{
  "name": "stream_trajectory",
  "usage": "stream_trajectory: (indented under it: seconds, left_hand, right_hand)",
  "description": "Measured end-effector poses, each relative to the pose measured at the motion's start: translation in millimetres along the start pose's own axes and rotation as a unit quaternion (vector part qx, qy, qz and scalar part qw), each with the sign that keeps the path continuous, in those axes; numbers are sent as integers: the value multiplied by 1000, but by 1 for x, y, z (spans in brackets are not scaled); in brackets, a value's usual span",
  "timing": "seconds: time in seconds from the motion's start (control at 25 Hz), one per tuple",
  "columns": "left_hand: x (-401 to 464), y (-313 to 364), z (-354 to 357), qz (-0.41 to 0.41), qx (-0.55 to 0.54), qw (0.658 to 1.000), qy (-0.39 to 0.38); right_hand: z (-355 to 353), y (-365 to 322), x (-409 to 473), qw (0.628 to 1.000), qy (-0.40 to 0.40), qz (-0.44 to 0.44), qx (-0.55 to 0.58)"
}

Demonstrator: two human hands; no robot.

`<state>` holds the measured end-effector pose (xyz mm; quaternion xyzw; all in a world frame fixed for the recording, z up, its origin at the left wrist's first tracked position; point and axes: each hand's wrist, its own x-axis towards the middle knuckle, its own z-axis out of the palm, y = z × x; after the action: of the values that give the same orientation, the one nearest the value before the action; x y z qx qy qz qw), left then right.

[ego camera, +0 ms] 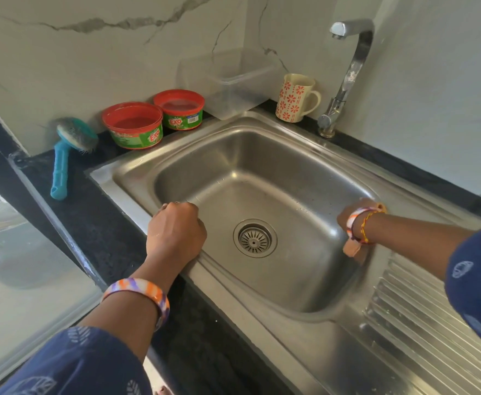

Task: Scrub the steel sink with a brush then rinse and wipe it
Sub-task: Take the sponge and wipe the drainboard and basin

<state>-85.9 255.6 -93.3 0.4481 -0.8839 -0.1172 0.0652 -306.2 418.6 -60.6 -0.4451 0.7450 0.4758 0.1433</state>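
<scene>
The steel sink (136, 166) is set in a dark counter, with its drain strainer (255, 238) in the basin floor. My left hand (176, 232) rests on the front-left rim, fingers curled over the inner edge. My right hand (357, 206) is at the basin's right rim. It is bent away behind a wrist with bangles and a peach strap, so its fingers are hidden. A teal scrubbing brush (59, 172) lies on the counter to the far left, apart from both hands.
Two red-rimmed green soap tubs (132, 125) stand behind the sink's left corner. Beside them at the back are a clear plastic container (227, 81) and a patterned mug (296, 98). The tap (356, 61) arches over the back right. A ribbed drainboard (421, 317) lies to the right.
</scene>
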Motion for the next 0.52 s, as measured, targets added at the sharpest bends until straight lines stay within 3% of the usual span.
stream_trajectory:
  seconds: [0.08,0.12,0.2,0.28,0.36,0.44,0.52]
  left_hand:
    - [0,1,0,1,0,1000,2]
    - [0,0,0,1,1,1000,3]
    - [0,0,1,1,1,1000,3]
    - [2,-2,3,-1,0,1000,-1]
    - [3,-3,5,-6,-3,1000,-3]
    - [3,-2,5,-10,-3,1000,0]
    - [4,-2,5,-15,3,1000,3]
  right_hand:
    - [2,-16,-4,999,-40,-16,-14]
    - [5,-32,-9,992,-71,-88,47]
    - [-1,-61,-18,949,-129,-209,196]
    - [-7,-68,-21,917,-163,-272,240]
    - [-5,-50,-12,942,-127,-205,232]
    - [-2,-26,-5,987,-67,-76,122]
    - [1,-14,16,998,-33,17,50]
